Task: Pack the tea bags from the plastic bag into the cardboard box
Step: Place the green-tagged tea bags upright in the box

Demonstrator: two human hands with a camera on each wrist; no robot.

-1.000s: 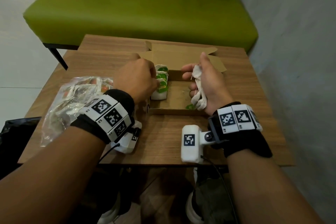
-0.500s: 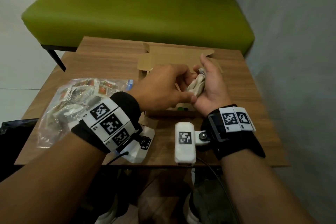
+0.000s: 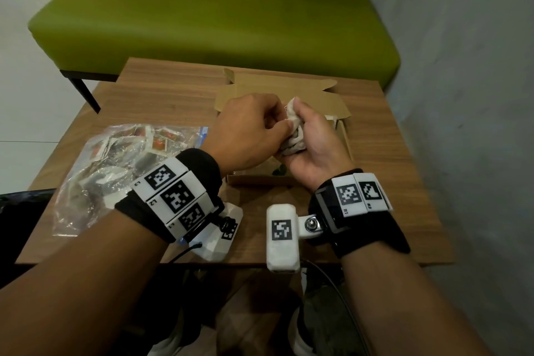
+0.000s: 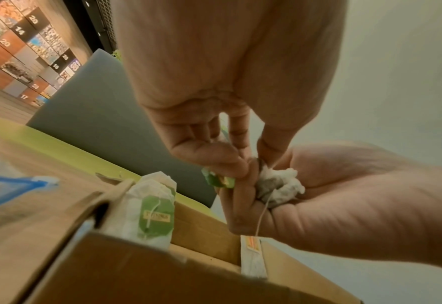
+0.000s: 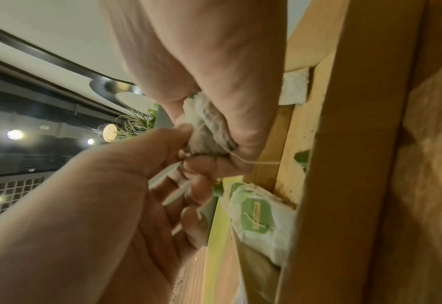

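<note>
An open cardboard box [image 3: 254, 180] sits mid-table, mostly hidden behind my hands. My right hand [image 3: 312, 136] grips a crumpled bunch of white tea bags [image 3: 294, 136] above the box. My left hand [image 3: 271, 127] pinches that bunch from the left. In the left wrist view the left fingers [image 4: 230, 148] nip the bunch [image 4: 279, 185] and a green tag [image 4: 217, 179]; a string hangs down. Tea bags with green tags [image 4: 152, 216] stand at the box's left end. The clear plastic bag [image 3: 109, 170] with more tea bags lies to the left.
The wooden table [image 3: 375, 211] is small, with its front edge just under my wrists. A green bench [image 3: 202, 9] stands behind it and a grey wall [image 3: 462, 95] runs close on the right. One tea bag with an orange tag [image 4: 252, 257] leans at the box's right end.
My left hand left the tea bags standing in the box and came right to the bunch in my right hand, which it now pinches. The right hand rose a little.
</note>
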